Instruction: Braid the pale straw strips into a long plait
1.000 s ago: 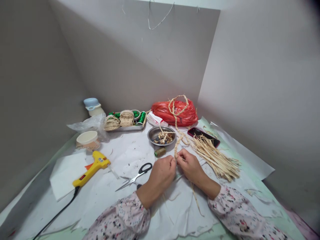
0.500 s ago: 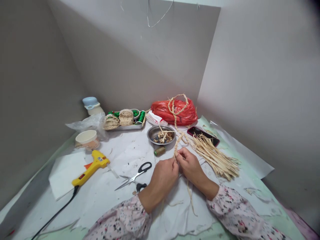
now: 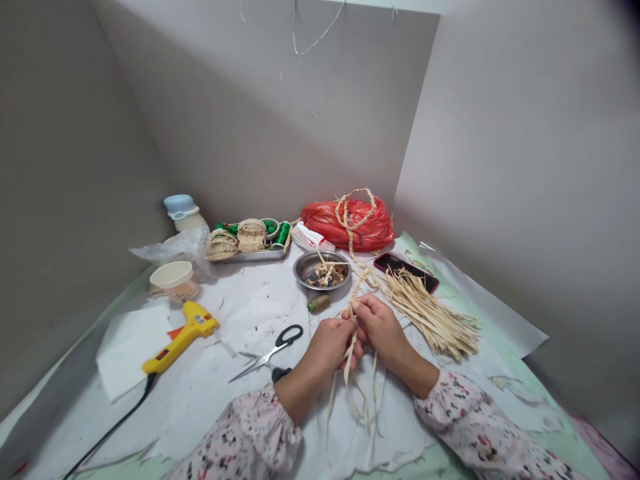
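A pale straw braid (image 3: pixel 358 285) runs from a loop on the red bag down to my two hands. My left hand (image 3: pixel 330 343) pinches the near end of the braid, with loose strands (image 3: pixel 349 363) hanging below the fingers. Right beside it, my right hand (image 3: pixel 379 327) is closed on the same braid, thumb and forefinger at its upper side. The fingertips of both hands meet and partly hide the strands between them. To the right of my right hand lies a bundle of straw strips (image 3: pixel 433 313).
Scissors (image 3: pixel 273 353) and a yellow glue gun (image 3: pixel 183 337) with its cord lie to the left. Behind are a metal bowl (image 3: pixel 300 275) of scraps, a thread spool (image 3: pixel 319 304), a phone (image 3: pixel 385 262), a red plastic bag (image 3: pixel 320 223), a tray (image 3: pixel 267 255) of cords and a paper cup (image 3: pixel 173 277).
My left hand has turned and its fingers have opened out from the fist, so several hanging strands now show below. My right hand stays nearly in place on the braid.
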Action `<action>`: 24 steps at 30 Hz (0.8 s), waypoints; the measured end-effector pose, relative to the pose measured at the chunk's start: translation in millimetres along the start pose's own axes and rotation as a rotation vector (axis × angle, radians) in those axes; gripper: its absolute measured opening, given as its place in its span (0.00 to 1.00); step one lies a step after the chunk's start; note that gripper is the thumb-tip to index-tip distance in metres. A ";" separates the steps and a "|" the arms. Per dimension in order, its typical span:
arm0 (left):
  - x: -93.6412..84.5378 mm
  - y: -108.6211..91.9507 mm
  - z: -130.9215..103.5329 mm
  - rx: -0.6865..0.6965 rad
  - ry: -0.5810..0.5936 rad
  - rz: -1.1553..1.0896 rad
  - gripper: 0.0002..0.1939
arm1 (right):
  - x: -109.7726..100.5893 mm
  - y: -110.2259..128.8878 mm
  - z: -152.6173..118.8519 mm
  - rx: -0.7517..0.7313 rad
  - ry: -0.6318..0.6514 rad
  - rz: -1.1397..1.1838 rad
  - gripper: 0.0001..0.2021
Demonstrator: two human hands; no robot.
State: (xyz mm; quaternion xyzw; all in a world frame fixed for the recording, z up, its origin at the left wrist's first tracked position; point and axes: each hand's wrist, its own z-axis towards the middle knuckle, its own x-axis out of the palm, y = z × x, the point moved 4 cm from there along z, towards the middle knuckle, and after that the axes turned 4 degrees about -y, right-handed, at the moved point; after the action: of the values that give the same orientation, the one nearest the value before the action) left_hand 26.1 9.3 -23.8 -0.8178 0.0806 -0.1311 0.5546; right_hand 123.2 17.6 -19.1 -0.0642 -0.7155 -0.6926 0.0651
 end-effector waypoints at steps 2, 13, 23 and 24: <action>1.2 1.3 -0.3 -0.006 0.009 0.023 0.16 | 1.3 -2.0 0.9 0.024 0.024 0.039 0.13; 1.8 2.2 -3.0 0.001 0.122 0.289 0.17 | -25.2 6.0 17.3 -0.013 -0.162 0.159 0.10; -36.9 -53.3 -19.2 0.649 -0.495 0.309 0.13 | -29.6 5.9 19.0 0.087 0.016 0.127 0.12; -36.7 -51.9 -16.2 0.637 -0.462 0.301 0.11 | -25.5 7.0 15.9 0.079 0.063 0.088 0.12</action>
State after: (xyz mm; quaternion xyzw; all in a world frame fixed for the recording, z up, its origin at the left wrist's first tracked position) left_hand -14.5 24.5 25.5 -0.5924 0.0283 0.1199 0.7962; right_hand 149.5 33.7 -17.4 -0.0711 -0.7365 -0.6618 0.1207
